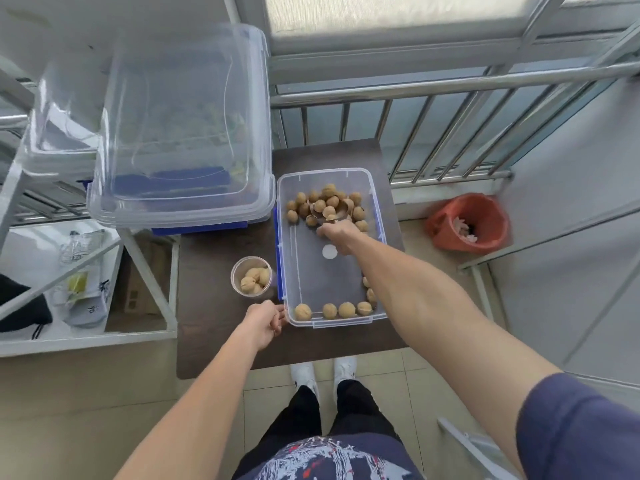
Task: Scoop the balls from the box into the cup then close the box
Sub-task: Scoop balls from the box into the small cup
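A dark brown rectangular table [221, 327] stands against a metal railing [450, 109], with a white metal rack [145, 265] to its left. A stack of large clear plastic storage boxes with blue clips [180, 133] rests on the table's far left corner, partly over the rack. On the tiled floor to the right sits an orange-red bucket [446, 230] with pale scraps inside.

The open clear plastic box with blue side latches [375, 199] lies lengthwise on the table, just right of the stack. Tan, walnut-like balls [329, 202] crowd its far end; a loose row of them lies along the near wall and up the near right corner, and the middle of the box floor is bare.

The right hand [341, 237] reaches into the box, its fingers clenched around the handle of a metal scoop [332, 213] whose bowl is pushed into the far cluster and holds a ball or two. The left hand [265, 322] is at the box's near left corner, fingers curled and touching the rim there.

A small clear plastic cup [237, 268] stands upright on the table just left of the box, beside the blue latch, with several balls inside.
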The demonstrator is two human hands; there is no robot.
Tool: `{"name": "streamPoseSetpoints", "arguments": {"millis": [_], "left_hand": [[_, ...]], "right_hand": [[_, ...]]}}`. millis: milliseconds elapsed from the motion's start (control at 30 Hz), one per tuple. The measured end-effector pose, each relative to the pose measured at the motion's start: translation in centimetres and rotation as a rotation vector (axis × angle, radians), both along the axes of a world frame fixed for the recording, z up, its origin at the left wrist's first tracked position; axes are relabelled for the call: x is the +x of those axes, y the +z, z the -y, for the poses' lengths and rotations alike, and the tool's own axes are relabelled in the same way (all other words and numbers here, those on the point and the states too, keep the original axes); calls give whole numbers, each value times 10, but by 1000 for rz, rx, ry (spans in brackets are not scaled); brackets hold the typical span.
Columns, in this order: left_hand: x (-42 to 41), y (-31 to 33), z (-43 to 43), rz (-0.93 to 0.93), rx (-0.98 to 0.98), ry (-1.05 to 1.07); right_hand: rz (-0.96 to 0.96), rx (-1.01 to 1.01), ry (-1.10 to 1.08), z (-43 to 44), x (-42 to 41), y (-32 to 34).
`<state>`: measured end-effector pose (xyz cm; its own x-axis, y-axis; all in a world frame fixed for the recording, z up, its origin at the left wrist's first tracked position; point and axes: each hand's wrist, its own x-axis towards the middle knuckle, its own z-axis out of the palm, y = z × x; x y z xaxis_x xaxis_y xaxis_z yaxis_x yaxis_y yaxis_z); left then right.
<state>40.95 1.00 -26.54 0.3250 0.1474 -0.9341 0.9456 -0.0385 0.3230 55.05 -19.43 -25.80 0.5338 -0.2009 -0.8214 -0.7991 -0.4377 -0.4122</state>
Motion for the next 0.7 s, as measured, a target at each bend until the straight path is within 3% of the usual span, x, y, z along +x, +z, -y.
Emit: {"name": "streamPoseSetpoints", "arguments": {"millis": [233, 333, 500, 700], "left_hand": [[-3, 1, -8, -49, -15, -176], [-3, 4, -13, -21, 103, -386], [0, 36, -26, 82, 411, -917], [3, 62, -41, 107, 442, -885]], "right_hand": [[180, -217, 62, 16, -42, -5], [257, -224, 114, 29, -58, 5], [350, -200, 121, 42, -75, 29], [405, -207, 145, 47, -82, 70]]}}
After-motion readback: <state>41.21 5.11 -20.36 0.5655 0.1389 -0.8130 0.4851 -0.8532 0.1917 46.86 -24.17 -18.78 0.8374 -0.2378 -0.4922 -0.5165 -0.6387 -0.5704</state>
